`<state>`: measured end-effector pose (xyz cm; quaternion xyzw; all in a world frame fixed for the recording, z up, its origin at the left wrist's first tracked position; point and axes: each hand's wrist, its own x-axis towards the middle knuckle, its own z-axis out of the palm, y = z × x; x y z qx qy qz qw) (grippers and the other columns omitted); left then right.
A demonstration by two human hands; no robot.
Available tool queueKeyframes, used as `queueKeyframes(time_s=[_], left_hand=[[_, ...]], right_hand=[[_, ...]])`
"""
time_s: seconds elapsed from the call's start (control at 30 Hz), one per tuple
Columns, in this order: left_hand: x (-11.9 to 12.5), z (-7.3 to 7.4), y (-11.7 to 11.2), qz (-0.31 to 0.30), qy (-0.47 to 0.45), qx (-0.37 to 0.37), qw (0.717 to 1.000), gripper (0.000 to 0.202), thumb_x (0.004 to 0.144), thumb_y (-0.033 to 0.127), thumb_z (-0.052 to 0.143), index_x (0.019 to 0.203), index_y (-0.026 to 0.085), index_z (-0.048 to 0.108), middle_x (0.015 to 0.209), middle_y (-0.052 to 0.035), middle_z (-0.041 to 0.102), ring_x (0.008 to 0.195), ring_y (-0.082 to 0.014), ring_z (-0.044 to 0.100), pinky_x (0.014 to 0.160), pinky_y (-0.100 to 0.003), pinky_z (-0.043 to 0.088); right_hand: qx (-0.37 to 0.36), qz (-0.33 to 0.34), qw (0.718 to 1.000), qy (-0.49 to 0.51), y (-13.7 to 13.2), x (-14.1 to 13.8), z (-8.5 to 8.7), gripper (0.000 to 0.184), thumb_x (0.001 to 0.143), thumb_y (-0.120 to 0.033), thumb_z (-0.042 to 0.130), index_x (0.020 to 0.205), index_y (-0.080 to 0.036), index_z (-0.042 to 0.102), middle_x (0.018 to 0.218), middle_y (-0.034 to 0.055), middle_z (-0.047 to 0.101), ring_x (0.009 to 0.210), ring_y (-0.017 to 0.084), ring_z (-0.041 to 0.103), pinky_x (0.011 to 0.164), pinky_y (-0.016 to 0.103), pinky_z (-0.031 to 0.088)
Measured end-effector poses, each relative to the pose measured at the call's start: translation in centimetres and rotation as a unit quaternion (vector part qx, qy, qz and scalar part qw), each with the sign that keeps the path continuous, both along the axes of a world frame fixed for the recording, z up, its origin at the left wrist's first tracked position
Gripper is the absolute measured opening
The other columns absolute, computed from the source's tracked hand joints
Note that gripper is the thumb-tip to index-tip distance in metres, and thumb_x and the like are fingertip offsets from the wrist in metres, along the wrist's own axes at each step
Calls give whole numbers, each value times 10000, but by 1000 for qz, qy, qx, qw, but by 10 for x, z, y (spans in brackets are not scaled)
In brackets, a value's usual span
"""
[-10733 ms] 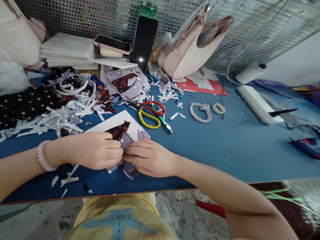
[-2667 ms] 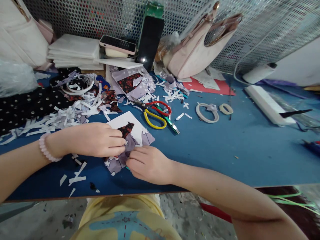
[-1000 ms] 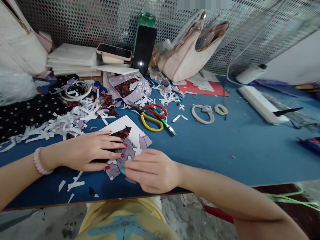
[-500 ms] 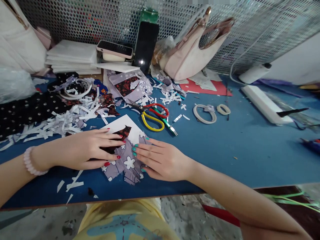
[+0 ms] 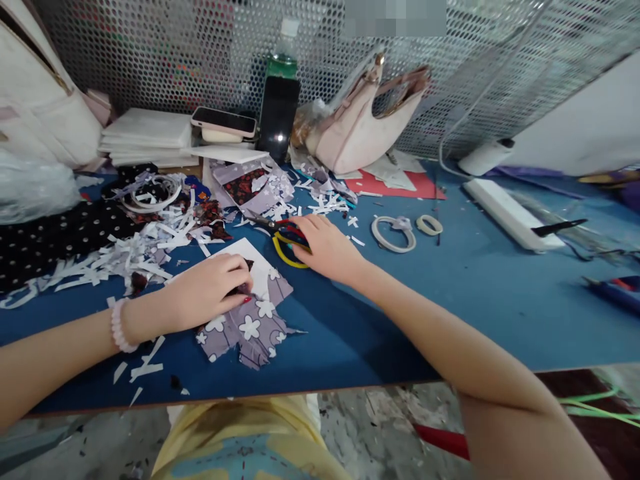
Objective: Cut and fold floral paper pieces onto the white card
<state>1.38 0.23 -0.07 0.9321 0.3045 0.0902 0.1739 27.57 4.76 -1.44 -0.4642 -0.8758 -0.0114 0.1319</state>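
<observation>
My left hand point(image 5: 207, 293) rests with curled fingers on a white card point(image 5: 253, 263) that carries a dark red-flowered fabric piece, pressing it to the blue table point(image 5: 450, 300). A purple fabric piece with white flowers point(image 5: 247, 330) lies just below the card, by my fingertips. My right hand point(image 5: 325, 248) has reached out to the scissors with red and yellow handles point(image 5: 285, 243), and its fingers close over the handles, hiding most of them.
White paper strips point(image 5: 135, 247) litter the left beside black dotted fabric point(image 5: 50, 237). Two tape rolls point(image 5: 393, 233) lie in the middle. At the back stand a phone point(image 5: 223, 122), stacked white sheets point(image 5: 145, 137), a pink handbag point(image 5: 360, 127) and a bottle point(image 5: 280, 67). A white power strip point(image 5: 507, 213) lies right.
My right hand left the purple fabric and moved up and right onto the scissors. My left hand curled from flat to bent fingers on the card.
</observation>
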Motion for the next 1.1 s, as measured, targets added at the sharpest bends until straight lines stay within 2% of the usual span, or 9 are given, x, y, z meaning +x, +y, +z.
queueKeyframes(time_s=[0.07,0.13,0.3,0.53,0.67,0.77,0.83,0.93,1.1], left_hand=[[1,-2,-2,-17,-15,29,999,127,948,211,523,925,164,639,991,-74,630,926,-196,600,839,-318,482],[-3,-4,-5,-61,-20,94,993,192,980,190,451,932,151,632,956,-73,651,888,-183,596,809,-304,478],[-15,-4,-8,-155,19,261,952,294,985,105,361,960,131,654,916,-77,708,831,-183,616,706,-294,484],[-17,1,-9,-183,1,318,930,248,952,71,423,937,122,666,882,-82,724,772,-173,644,642,-290,490],[-15,-2,-8,-121,-22,261,958,246,989,162,407,986,134,652,906,-67,713,830,-177,638,720,-290,511],[-12,-7,-5,-58,-36,162,984,249,991,263,437,1081,144,636,1014,-91,685,940,-196,628,803,-299,509],[-10,-10,-2,-36,-38,94,994,235,986,263,440,1059,187,650,1045,-78,665,965,-190,620,792,-280,495],[-6,-10,3,-5,-27,22,999,219,978,240,445,979,212,662,1005,-48,655,921,-172,618,723,-252,464],[-3,-2,13,-14,-12,-58,998,156,950,204,487,913,184,637,936,-29,644,848,-152,609,716,-244,426]], right_hand=[[-33,-13,999,-6,8,1,-5,453,855,-217,522,1280,-63,528,1183,194,611,1125,318,545,948,467,478],[-32,-19,999,-5,10,1,-11,422,872,-224,504,1259,-59,535,1146,196,613,1109,311,548,959,463,468],[1,-27,999,40,6,4,-20,349,852,-208,470,1183,-126,547,1066,164,628,1055,297,572,916,469,485],[65,-37,996,46,-2,12,-9,292,769,-184,504,1047,-136,582,998,153,646,975,288,583,855,419,486],[52,-46,997,26,-7,13,-1,220,728,-199,513,936,-157,569,923,136,650,910,271,592,766,356,477],[-6,-74,997,16,-16,15,6,224,721,-208,507,941,-174,531,855,99,653,766,227,604,627,294,428],[-59,-79,995,21,-27,15,11,249,752,-221,487,996,-177,507,773,54,642,621,183,576,550,261,369],[-117,-56,991,31,-51,16,17,223,787,-284,513,987,-188,501,674,2,607,542,150,546,533,236,337],[-155,-37,987,-16,-90,12,16,230,752,-323,591,922,-180,529,726,25,652,610,168,590,556,251,337]])
